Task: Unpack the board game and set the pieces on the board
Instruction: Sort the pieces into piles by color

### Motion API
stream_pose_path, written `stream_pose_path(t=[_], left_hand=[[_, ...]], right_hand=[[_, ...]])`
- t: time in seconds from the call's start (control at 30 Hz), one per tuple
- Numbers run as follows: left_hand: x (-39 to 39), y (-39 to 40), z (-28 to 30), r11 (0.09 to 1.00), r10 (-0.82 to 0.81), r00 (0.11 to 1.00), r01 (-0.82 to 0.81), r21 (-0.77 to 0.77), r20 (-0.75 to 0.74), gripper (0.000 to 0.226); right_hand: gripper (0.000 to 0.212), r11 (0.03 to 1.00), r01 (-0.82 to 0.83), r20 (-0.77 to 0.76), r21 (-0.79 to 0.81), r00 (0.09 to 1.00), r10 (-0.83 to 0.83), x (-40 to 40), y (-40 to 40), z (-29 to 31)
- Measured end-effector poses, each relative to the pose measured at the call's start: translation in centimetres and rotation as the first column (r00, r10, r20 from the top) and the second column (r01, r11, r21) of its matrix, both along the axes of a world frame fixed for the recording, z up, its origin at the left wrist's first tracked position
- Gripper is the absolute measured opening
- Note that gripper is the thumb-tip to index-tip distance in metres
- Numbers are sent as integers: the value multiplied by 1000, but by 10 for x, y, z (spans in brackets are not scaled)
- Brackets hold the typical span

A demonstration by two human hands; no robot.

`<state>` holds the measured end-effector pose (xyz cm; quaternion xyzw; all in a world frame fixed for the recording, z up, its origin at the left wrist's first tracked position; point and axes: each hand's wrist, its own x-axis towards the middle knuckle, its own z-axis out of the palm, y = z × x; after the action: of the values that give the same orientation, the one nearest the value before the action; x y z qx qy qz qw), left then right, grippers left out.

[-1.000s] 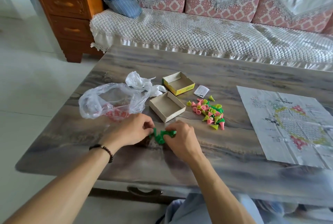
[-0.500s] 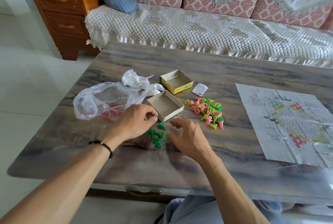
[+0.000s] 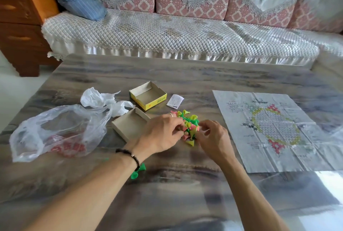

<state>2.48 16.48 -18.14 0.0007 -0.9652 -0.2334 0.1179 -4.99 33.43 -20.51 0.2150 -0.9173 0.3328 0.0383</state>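
A mixed pile of pink, yellow and green cone pieces [image 3: 191, 119] lies on the table between the boxes and the paper board [image 3: 274, 128]. Both my hands are at this pile. My left hand [image 3: 161, 132] reaches in from the left, its curled fingers pinching among the pieces. On the pile's right edge, my right hand [image 3: 213, 136] has its fingertips curled against the pieces; its hold is hidden. A few green pieces [image 3: 138, 171] lie apart, nearer to me and partly under my left forearm. The board lies unfolded and flat at the right, with no pieces on it.
An open yellow box lid [image 3: 148, 95] and a brown box tray [image 3: 130, 123] sit left of the pile. A small paper slip [image 3: 175, 100] lies behind it. A clear plastic bag [image 3: 55, 130] and a crumpled white bag [image 3: 104, 100] lie at the left. A sofa [image 3: 167, 33] runs behind the table.
Both hands left the small group of green pieces and moved up and right to the mixed pile. The green pieces stay on the table near me.
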Motion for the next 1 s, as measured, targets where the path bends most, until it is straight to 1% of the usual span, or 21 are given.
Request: stream_pose_path(t=[0.07, 0.1, 0.17, 0.27, 0.33, 0.43, 0.5, 0.6, 0.7, 0.8, 0.87, 1.0], left_hand=[[-16, 11, -5, 1000, -18, 999, 19, -24, 43, 31], [-23, 15, -8, 999, -32, 998, 34, -35, 63, 34], [-33, 19, -12, 995, -40, 995, 48, -82, 92, 31], [-41, 18, -17, 993, -11, 999, 17, -113, 52, 24], [-42, 13, -17, 990, 9, 999, -1, -140, 52, 25], [-42, 4, -17, 993, 16, 998, -9, -114, 58, 20], [-45, 2, -16, 996, 45, 998, -42, -75, 32, 17], [-57, 3, -15, 996, 56, 998, -55, -66, 20, 24], [-72, 3, -12, 995, 11, 997, -4, -99, 73, 30], [-83, 3, -6, 980, -6, 986, 40, -197, 167, 25], [-87, 2, -2, 975, -6, 980, 49, -217, 197, 21], [-92, -2, 0, 960, -22, 967, 92, -265, 255, 25]], right_hand=[[22, 997, -57, 37, 47, 998, 55, -9, 0, -5], [22, 996, -72, 53, 45, 996, 70, -12, 0, -6], [21, 997, -71, 74, 13, 995, 70, -15, 1, -9], [12, 997, -83, 84, -2, 993, 83, -22, 4, -11], [12, 994, -105, 113, -4, 988, 105, -25, 7, -11], [11, 992, -126, 114, 22, 986, 122, -31, 11, -9], [8, 994, -106, 113, 6, 988, 105, -37, 14, -6], [6, 998, -56, 86, -20, 995, 58, -47, 15, -3], [6, 999, -45, 62, -15, 997, 46, -55, 8, -2], [7, 996, -88, 54, 20, 995, 87, -60, -2, 2], [11, 991, -122, 58, 53, 991, 119, -60, -9, 5], [14, 987, -144, 90, 70, 986, 137, -63, -16, 2]])
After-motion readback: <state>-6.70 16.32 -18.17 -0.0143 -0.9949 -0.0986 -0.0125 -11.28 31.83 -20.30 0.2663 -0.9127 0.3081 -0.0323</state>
